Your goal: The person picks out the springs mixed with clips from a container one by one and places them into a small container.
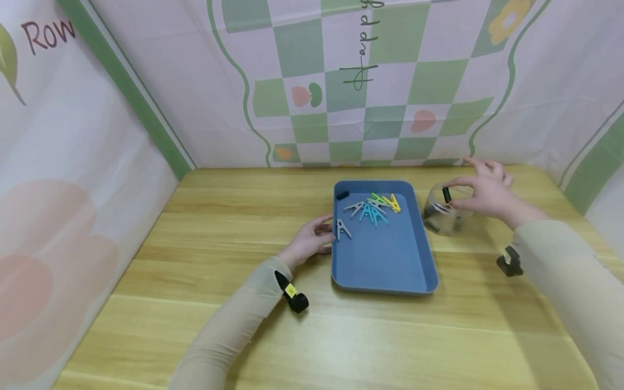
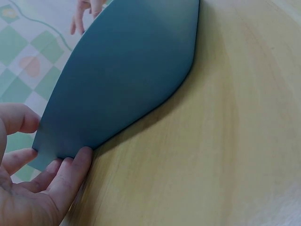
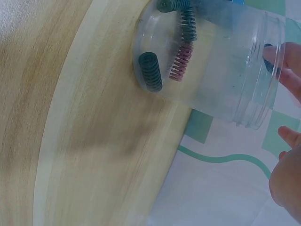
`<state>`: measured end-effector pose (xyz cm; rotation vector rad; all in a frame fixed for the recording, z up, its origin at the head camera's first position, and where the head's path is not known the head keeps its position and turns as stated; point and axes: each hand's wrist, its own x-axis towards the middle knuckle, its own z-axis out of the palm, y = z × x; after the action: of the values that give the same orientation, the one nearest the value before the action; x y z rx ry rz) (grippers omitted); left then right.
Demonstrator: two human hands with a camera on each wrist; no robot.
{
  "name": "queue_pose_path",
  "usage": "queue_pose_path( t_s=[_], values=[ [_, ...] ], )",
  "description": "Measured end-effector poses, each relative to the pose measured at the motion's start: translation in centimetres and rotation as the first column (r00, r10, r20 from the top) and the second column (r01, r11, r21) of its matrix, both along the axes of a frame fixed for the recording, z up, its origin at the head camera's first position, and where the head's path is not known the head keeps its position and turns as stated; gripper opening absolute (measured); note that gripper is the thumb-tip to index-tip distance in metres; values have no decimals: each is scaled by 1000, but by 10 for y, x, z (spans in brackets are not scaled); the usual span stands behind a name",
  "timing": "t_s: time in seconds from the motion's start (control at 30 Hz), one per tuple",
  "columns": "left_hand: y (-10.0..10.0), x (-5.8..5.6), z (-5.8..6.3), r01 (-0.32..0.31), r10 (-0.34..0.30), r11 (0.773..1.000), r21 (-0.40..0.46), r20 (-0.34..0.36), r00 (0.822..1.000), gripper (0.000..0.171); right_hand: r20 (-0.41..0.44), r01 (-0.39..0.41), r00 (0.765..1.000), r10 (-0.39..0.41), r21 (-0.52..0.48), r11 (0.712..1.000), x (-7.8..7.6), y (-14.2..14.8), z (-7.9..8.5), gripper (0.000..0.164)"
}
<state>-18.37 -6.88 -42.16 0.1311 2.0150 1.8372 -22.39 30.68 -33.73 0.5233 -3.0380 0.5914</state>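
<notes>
My right hand (image 1: 487,196) pinches a small dark spring (image 1: 446,195) between thumb and fingertip, at the mouth of a clear jar (image 1: 442,223). Inside the jar, in the right wrist view, lie several dark green springs (image 3: 150,71) and a reddish spring (image 3: 181,63). My left hand (image 1: 308,240) touches the outer left wall of a blue tray (image 1: 385,265); its fingers (image 2: 70,179) rest against the wall in the left wrist view. The tray holds grey, blue, green and yellow clothespins (image 1: 375,214), plus a separate grey clothespin (image 1: 343,229) by the left wall. A small dark spring-like piece (image 1: 343,195) lies in its far left corner.
The tray and jar stand side by side on a wooden table (image 1: 234,216), the jar to the right near the far edge. A patterned cloth (image 1: 302,49) hangs behind the table and continues along both sides.
</notes>
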Motion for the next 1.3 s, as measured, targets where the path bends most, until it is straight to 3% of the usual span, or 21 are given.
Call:
queue_pose_path(
  t_s=[0.9, 1.3],
  values=[
    [-1, 0, -2, 9, -9, 1000, 9, 4, 1000, 60, 6, 6, 1000, -6, -6, 1000, -2, -1, 1, 44],
    [-1, 0, 0, 15, -15, 1000, 12, -4, 1000, 60, -31, 9, 999, -11, -38, 999, 1, -6, 6, 44]
  ],
)
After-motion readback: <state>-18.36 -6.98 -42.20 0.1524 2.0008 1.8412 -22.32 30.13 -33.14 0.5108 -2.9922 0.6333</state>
